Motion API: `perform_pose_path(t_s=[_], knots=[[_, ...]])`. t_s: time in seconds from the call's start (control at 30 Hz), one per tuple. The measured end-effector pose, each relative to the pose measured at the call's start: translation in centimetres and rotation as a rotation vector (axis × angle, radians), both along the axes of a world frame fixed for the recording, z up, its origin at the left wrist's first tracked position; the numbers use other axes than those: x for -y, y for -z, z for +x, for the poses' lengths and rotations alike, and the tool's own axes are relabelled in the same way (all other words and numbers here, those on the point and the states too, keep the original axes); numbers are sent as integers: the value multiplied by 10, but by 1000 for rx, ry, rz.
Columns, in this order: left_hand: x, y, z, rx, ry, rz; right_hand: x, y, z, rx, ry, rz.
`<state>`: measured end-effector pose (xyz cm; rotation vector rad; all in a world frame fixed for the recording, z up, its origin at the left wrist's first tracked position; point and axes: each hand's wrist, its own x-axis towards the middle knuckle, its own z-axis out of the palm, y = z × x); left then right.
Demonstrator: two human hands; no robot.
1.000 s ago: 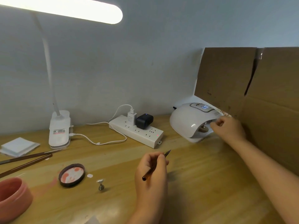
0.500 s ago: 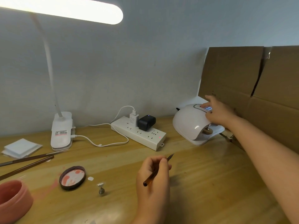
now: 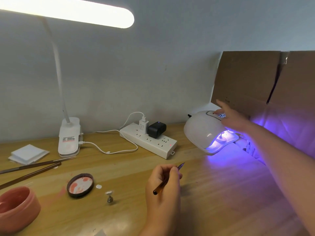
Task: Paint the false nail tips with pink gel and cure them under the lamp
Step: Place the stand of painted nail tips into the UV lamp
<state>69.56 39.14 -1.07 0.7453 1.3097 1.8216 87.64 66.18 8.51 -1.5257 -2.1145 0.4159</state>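
Note:
The white curing lamp (image 3: 202, 132) stands at the back right of the table and glows violet from its opening. Inside it a nail tip on a small stand (image 3: 220, 135) is lit. My right hand (image 3: 233, 119) reaches over the lamp's top with a finger on the button panel beside the lit display. My left hand (image 3: 164, 183) rests mid-table and grips a thin brown brush (image 3: 167, 178), bristles pointing up and right. Another nail tip on a metal stand (image 3: 109, 197) sits left of that hand. A dark lid smeared with pink gel (image 3: 80, 185) lies further left.
A pink jar (image 3: 16, 208) sits at the front left corner, with two long brown brushes (image 3: 30, 169) and white pads (image 3: 28, 154) behind it. A desk lamp base (image 3: 69, 138) and a power strip (image 3: 150, 142) line the back. Cardboard (image 3: 265, 86) walls the right side.
My right hand rose from the lamp's opening to its top panel, and the lamp has lit up violet. The left hand with the brush stayed put.

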Motion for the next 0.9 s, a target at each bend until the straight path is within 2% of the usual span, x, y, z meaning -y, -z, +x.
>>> perform_pose_path(t_s=[0.07, 0.17, 0.23, 0.3, 0.4, 0.6, 0.77, 0.9], knots=[[0, 0, -1, 0, -2, 19, 9, 8, 4, -208, 25, -19], [1, 0, -2, -11, -29, 32, 43, 21, -5, -323, 73, 100], [3, -1, -1, -14, -55, 47, 81, 27, -21, -420, 32, 216], [7, -3, -2, -15, -104, 75, 125, 28, -39, -445, -44, 254], [19, -9, -14, -93, -172, 148, 192, 20, -65, -406, -227, 162], [94, -35, -77, -523, -23, 271, 302, -2, -122, -452, -635, -166], [175, -49, -152, -1133, -238, 243, 360, 0, -199, -409, -827, -377], [237, -50, -211, -1407, -310, 141, 402, 16, -277, -597, -838, -423]])
